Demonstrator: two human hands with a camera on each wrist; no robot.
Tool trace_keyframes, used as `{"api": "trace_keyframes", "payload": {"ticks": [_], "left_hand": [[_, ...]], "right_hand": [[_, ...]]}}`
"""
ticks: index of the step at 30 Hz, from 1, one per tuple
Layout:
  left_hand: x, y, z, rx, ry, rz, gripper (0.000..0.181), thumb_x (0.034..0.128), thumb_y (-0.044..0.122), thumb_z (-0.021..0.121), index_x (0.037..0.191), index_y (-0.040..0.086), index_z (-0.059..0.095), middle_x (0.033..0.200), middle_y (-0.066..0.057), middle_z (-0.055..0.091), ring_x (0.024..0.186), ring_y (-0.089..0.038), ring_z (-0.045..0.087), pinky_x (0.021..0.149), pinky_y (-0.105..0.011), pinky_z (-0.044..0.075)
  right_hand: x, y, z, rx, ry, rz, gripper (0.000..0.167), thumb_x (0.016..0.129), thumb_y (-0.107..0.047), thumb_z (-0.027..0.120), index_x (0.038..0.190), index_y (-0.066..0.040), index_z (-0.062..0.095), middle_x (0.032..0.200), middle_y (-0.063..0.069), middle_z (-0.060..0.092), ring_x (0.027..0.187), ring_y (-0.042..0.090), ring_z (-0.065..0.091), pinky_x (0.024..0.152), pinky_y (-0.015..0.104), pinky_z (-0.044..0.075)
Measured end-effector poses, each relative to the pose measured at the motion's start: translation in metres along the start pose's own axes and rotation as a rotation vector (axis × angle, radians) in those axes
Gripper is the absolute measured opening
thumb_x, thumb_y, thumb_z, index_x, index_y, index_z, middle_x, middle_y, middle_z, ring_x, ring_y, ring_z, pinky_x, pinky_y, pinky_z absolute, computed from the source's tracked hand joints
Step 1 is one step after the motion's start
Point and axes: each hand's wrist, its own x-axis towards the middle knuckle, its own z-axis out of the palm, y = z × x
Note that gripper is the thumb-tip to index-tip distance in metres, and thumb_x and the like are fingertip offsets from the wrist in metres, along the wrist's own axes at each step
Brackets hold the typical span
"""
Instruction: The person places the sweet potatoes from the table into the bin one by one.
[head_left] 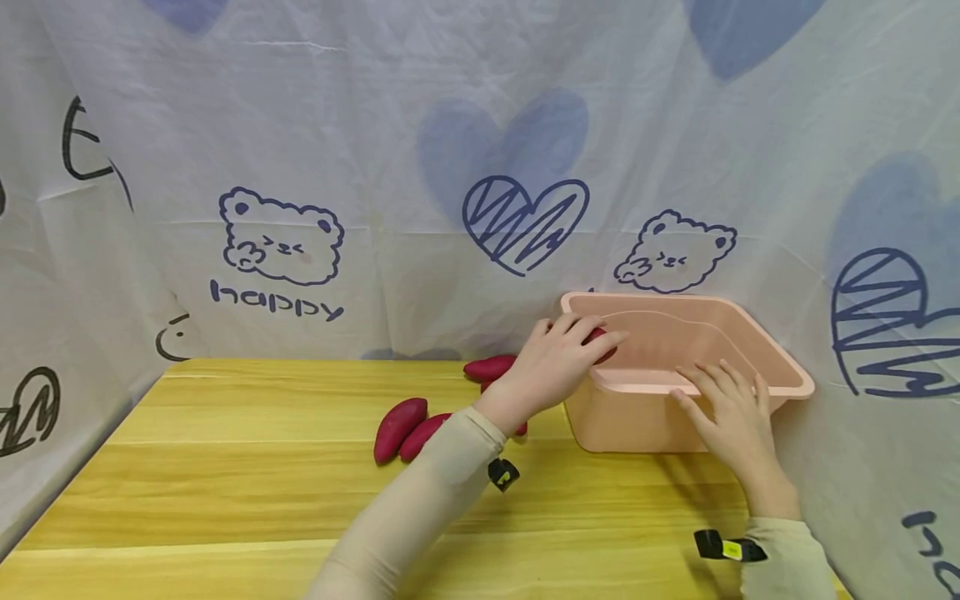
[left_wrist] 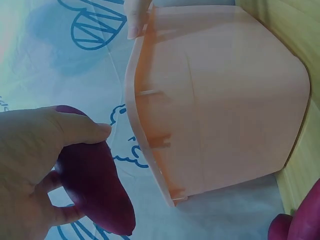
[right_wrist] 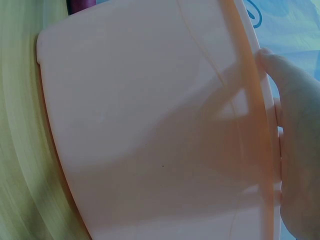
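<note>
A dark red sweet potato [left_wrist: 95, 182] is gripped between the thumb and fingers of my left hand [left_wrist: 30, 165]. In the head view that hand [head_left: 553, 358] is over the left end of the pink basin [head_left: 637, 425], with the sweet potato [head_left: 602, 345] partly hidden by its fingers. My right hand [head_left: 733, 421] lies at the basin's near rim, fingers spread and reaching over the edge. The right wrist view has the thumb of this hand [right_wrist: 300, 145] against the rim of the basin [right_wrist: 125, 125].
Several more sweet potatoes lie on the wooden table [head_left: 247, 475] left of the basin, among them one at the left [head_left: 401, 430] and one near the back edge [head_left: 489, 367], some partly behind my left arm. A printed cloth [head_left: 390, 150] hangs behind the table.
</note>
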Motion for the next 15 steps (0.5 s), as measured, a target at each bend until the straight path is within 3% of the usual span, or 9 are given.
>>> {"api": "trace_keyframes", "payload": {"ticks": [6,15], "left_hand": [[0.012,0.003,0.004,-0.038,0.027,-0.009,0.04,0.1039,0.02,0.043,0.141,0.036,0.048,0.143,0.006,0.048,0.13,-0.017,0.044,0.089,-0.039,0.048],[0.025,0.009,0.018,-0.017,0.099,0.013,0.036,0.1024,0.022,0.047,0.136,0.035,0.052,0.139,0.007,0.051,0.129,-0.017,0.046,0.099,-0.039,0.044]], "right_hand": [[0.0,-0.001,-0.001,0.004,0.003,0.002,0.048,0.099,-0.046,0.048,0.134,-0.014,0.055,0.142,0.022,0.048,0.137,0.043,0.032,0.116,0.065,-0.001],[0.0,-0.001,0.001,-0.001,0.003,0.006,0.048,0.099,-0.047,0.047,0.133,-0.015,0.056,0.142,0.021,0.049,0.137,0.044,0.033,0.116,0.065,0.0]]}}
